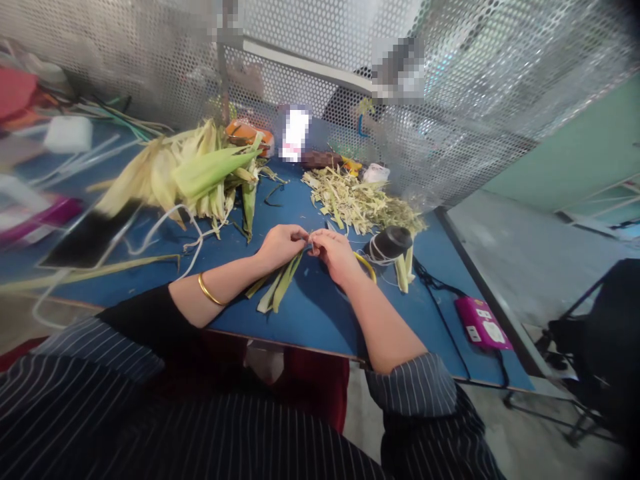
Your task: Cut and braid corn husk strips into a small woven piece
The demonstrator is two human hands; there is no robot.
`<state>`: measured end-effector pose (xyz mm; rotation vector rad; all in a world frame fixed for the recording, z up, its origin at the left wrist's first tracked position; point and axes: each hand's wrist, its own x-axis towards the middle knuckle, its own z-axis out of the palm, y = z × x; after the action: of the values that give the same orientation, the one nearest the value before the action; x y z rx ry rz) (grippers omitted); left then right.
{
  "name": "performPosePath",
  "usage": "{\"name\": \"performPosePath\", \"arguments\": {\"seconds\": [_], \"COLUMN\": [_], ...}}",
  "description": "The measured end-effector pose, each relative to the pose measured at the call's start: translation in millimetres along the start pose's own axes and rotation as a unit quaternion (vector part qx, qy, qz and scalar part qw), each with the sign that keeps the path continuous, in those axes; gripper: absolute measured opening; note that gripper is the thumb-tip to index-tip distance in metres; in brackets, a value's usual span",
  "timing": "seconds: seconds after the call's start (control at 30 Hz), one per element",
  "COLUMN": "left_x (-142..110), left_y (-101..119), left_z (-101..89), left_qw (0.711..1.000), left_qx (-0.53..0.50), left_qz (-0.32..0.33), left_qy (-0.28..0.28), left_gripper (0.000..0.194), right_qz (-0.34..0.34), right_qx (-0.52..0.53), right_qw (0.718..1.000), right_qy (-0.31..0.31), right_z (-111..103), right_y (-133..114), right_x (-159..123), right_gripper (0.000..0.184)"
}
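Observation:
Over the middle of the blue table my left hand (284,246) is closed, its fingers pinching the top of a few green corn husk strips (281,288) that fan down toward the front edge. My right hand (334,253) meets it fingertip to fingertip in a closed pinch, apparently on thin pale thread; the exact grip is too small to see. Just right of that hand lies a dark spool (389,243) wound with white thread. A yellow handle (367,265), probably of scissors, is partly hidden behind my right hand and wrist.
Whole corn husks (200,167) are heaped at the back left, beside a black tablet-like panel (93,233) and white cable. Husk scraps (357,200) are piled at the back right before a perforated metal screen (310,60). A magenta packet (483,323) lies near the right edge.

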<state>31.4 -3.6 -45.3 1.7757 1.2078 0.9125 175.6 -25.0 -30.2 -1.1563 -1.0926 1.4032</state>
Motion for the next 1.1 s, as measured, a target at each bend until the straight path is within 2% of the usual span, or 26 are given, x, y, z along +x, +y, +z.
{"name": "performPosePath", "arguments": {"seconds": [0.1, 0.17, 0.27, 0.33, 0.4, 0.47, 0.53, 0.63, 0.7, 0.87, 0.97, 1.03, 1.1], "left_x": [0.9, 2.0, 3.3, 3.6, 3.7, 3.8, 4.0, 3.3, 1.9, -1.2, -0.5, 0.4, 0.8], "left_y": [-2.6, -5.3, -8.1, -8.3, -7.6, -6.6, -5.7, -4.1, -2.5, 0.5, -0.1, -0.3, 0.2], "left_z": [-0.2, 0.1, 1.1, 1.9, 2.3, 2.1, 1.4, -0.3, -1.5, -4.7, -6.2, -6.3, -5.4], "left_qw": [1.0, 0.999, 0.999, 0.998, 0.997, 0.997, 0.998, 0.998, 0.998, 0.995, 0.992, 0.994, 0.999], "left_qx": [0.017, 0.017, -0.008, -0.03, -0.043, -0.04, -0.024, 0.008, 0.03, 0.091, 0.119, 0.104, 0.04], "left_qz": [-0.006, -0.013, -0.023, -0.028, -0.033, -0.034, -0.034, -0.034, -0.032, -0.004, 0.024, 0.028, 0.004], "left_qy": [0.012, 0.025, 0.039, 0.047, 0.052, 0.055, 0.053, 0.047, 0.046, 0.034, 0.026, 0.033, 0.035], "left_gripper": [0.025, 0.025, 0.025, 0.025, 0.025, 0.025, 0.024, 0.023, 0.022, 0.021, 0.02, 0.018, 0.017], "right_qz": [-0.02, -0.055, -0.109, -0.122, -0.134, -0.163, -0.206, -0.271, -0.286, -0.228, -0.22, -0.218, -0.216], "right_qx": [-0.047, -0.143, -0.346, -0.445, -0.51, -0.551, -0.555, -0.515, -0.495, -0.476, -0.47, -0.471, -0.469], "right_qw": [0.999, 0.987, 0.929, 0.885, 0.849, 0.818, 0.804, 0.812, 0.82, 0.85, 0.855, 0.855, 0.856], "right_qy": [0.006, 0.035, 0.073, 0.059, 0.037, 0.04, 0.056, 0.05, 0.035, 0.015, 0.004, -0.006, -0.017], "right_z": [-3.9, -8.9, -16.3, -18.8, -18.8, -17.5, -16.1, -15.3, -15.4, -15.6, -15.7, -15.9, -16.1], "right_y": [-0.4, -0.3, -0.7, -1.5, -2.1, -2.3, -1.9, -0.2, 2.0, 7.4, 7.5, 6.6, 5.6], "right_x": [1.7, 3.7, 5.4, 5.0, 3.6, 2.0, 0.8, 0.7, 2.0, 7.2, 8.2, 7.7, 7.0], "right_gripper": [0.008, 0.012, 0.017, 0.015, 0.006, 0.011, 0.015, 0.012, 0.012, 0.012, 0.011, 0.011, 0.012]}}
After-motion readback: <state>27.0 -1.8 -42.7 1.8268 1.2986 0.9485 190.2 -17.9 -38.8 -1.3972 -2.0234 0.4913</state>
